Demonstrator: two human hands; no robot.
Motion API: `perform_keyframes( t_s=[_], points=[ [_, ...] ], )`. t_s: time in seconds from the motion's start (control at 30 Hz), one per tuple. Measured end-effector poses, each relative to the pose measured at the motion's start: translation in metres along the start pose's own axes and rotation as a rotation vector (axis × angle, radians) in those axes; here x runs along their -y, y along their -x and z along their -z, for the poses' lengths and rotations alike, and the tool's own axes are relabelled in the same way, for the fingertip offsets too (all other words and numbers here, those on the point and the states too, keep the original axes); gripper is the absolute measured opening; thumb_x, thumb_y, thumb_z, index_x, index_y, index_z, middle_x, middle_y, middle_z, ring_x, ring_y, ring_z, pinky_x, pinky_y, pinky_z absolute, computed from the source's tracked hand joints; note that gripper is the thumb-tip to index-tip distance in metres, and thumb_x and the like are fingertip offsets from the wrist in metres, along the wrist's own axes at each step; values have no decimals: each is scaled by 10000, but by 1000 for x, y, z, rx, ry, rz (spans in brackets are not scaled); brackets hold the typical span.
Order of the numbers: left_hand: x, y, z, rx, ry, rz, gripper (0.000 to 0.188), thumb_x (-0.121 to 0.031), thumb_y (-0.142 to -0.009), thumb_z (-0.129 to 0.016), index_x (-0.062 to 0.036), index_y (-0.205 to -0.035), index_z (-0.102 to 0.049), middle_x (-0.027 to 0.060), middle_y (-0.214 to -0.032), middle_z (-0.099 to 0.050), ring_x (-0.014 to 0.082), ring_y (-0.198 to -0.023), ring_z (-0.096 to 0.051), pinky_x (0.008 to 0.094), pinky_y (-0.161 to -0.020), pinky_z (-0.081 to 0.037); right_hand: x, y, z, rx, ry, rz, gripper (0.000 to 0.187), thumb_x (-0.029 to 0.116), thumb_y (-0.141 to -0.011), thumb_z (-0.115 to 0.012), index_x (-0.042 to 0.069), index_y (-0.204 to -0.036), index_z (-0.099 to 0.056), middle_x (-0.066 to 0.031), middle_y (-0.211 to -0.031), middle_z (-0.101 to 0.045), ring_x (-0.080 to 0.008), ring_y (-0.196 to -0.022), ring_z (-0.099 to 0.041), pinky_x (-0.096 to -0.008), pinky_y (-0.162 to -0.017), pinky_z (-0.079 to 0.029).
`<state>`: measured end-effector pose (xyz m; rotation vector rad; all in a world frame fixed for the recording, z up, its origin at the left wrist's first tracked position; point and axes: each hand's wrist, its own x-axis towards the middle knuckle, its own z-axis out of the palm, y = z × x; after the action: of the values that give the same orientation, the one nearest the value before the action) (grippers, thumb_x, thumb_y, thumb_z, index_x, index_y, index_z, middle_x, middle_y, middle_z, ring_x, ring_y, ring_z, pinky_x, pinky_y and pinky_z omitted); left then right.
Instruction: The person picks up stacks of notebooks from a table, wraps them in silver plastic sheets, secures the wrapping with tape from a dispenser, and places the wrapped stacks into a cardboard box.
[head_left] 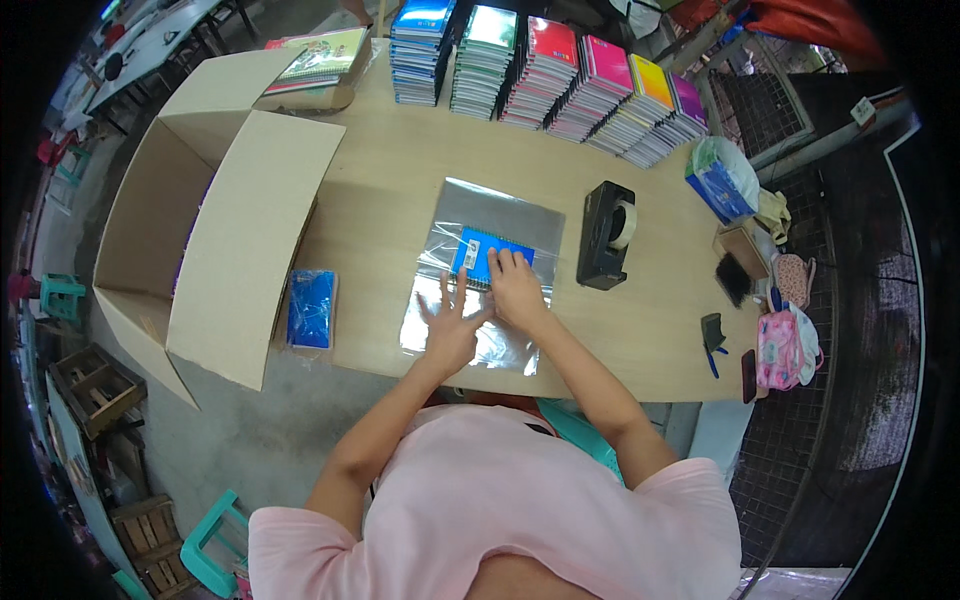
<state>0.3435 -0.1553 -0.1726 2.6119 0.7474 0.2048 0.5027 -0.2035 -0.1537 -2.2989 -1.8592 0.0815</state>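
Observation:
A blue spiral notebook stack (488, 254) lies on a pile of clear plastic sheets (450, 210) in front of me, a white label on its upper face. My right hand (516, 289) rests over its lower right part, fingers bent and pressed down on it; whether anything is pinched there is hidden. My left hand (452, 330) lies on the plastic just below the notebooks, fingers spread, its fingertips close to their lower left edge. Right of the plastic stands a black tape dispenser (600, 240) with a roll of tape (622, 225).
Tall stacks of colored notebooks (540, 75) line the table's far edge. An open cardboard box (250, 240) stands at the left, with a plastic-wrapped blue pack (312, 310) beside it. Toward the right edge are a pink bag (779, 350), a phone (749, 376) and a blue-handled tool (713, 360).

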Motion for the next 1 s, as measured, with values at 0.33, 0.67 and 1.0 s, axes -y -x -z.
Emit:
perform_keyframes(
  t_s=[0.33, 0.67, 1.0],
  points=[
    [53, -44, 21, -44, -101, -270, 532, -144, -807, -660, -92, -1321, -533, 91, -1308, -541, 192, -1331, -431, 649, -1123, -116, 8, 14, -23, -186, -63, 18, 531, 59, -740, -613, -89, -1242, -525, -182, -1129, -540, -330, -1105, -530, -488, -993, -434],
    [34, -47, 5, -187, -138, -338, 396, -196, -874, -599, -58, -1243, -562, 73, -1283, -559, 200, -1263, -494, 569, -1146, -177, 0, 22, -30, -303, -130, 8, 459, 95, -725, -692, -23, -1159, -598, -143, -1121, -583, -308, -1123, -542, -443, -951, -468],
    [32, -42, -7, -283, -97, -263, 377, -205, -871, -631, -110, -1235, -599, 22, -1279, -583, 174, -1238, -536, 627, -1130, -138, -143, 73, 43, -755, -717, -778, 170, 135, -804, -729, -5, -894, -694, -90, -887, -684, -191, -810, -617, -299, -684, -492]
  ],
)
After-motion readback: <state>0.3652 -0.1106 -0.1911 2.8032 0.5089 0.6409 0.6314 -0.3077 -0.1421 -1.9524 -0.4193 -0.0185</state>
